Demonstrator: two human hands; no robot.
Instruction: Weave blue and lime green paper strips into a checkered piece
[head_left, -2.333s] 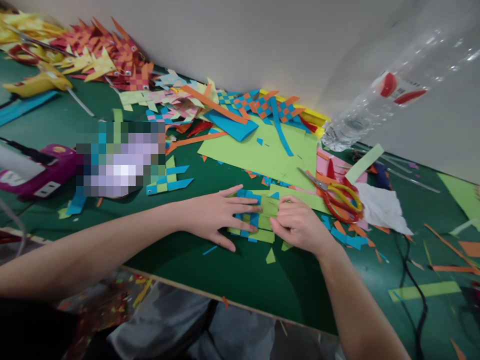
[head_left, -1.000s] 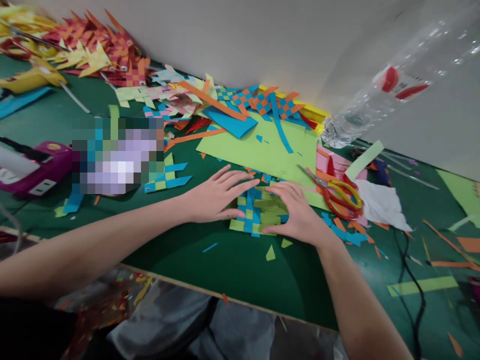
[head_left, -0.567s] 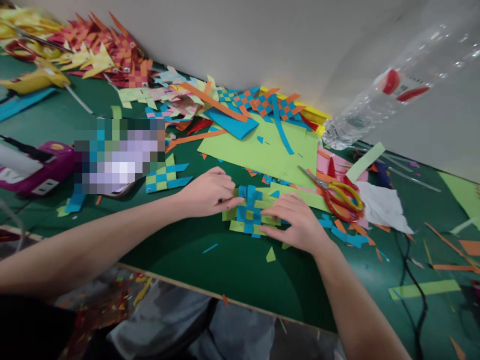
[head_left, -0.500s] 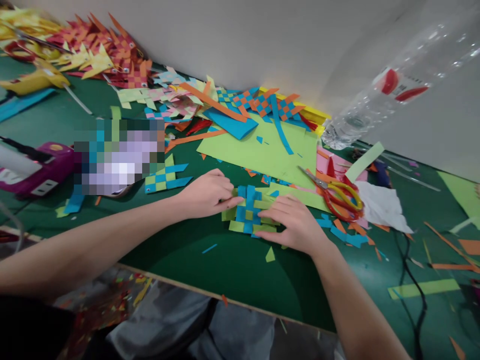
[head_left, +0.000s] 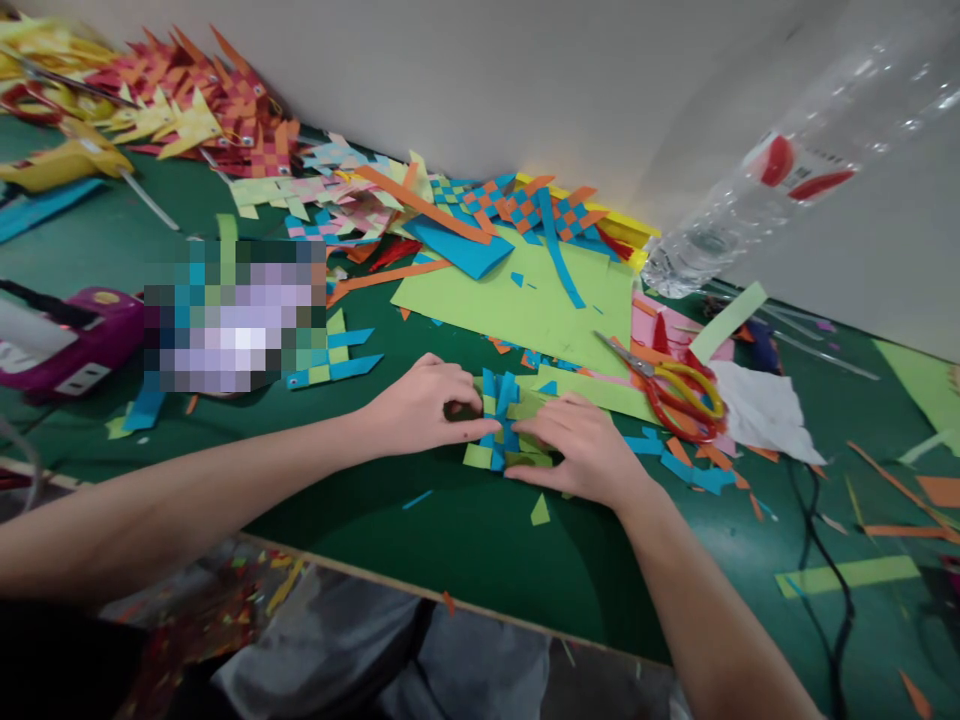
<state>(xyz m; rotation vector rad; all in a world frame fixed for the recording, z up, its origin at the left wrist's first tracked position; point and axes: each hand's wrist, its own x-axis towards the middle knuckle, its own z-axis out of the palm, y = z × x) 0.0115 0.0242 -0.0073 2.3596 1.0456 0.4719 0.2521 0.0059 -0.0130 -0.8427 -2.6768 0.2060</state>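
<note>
Blue and light-green paper strips [head_left: 498, 452], woven over and under each other, lie on the green table in front of me. My left hand [head_left: 431, 400] grips the weave's left side, its thumb across the blue strips and its fingers curled. From the right, my right hand [head_left: 581, 440] holds the other side, with thumb and fingertips on the strips' edge. My fingers hide parts of both sides. A finished blue-and-green woven paper fish [head_left: 334, 362] lies to the left of my left hand.
Scissors [head_left: 664, 385] with red and yellow handles lie right of my hands, beside a white tissue [head_left: 765, 405]. Behind are green paper sheets [head_left: 555, 300] and heaped woven fish [head_left: 217, 100]. A glue gun [head_left: 67, 160], power strip [head_left: 79, 340], bottle [head_left: 787, 170] and black cable [head_left: 840, 600] surround the spot.
My left hand has moved slightly right, its thumb now further over the weave. The blue strips have shifted together and tilted. My right hand has stayed nearly in place.
</note>
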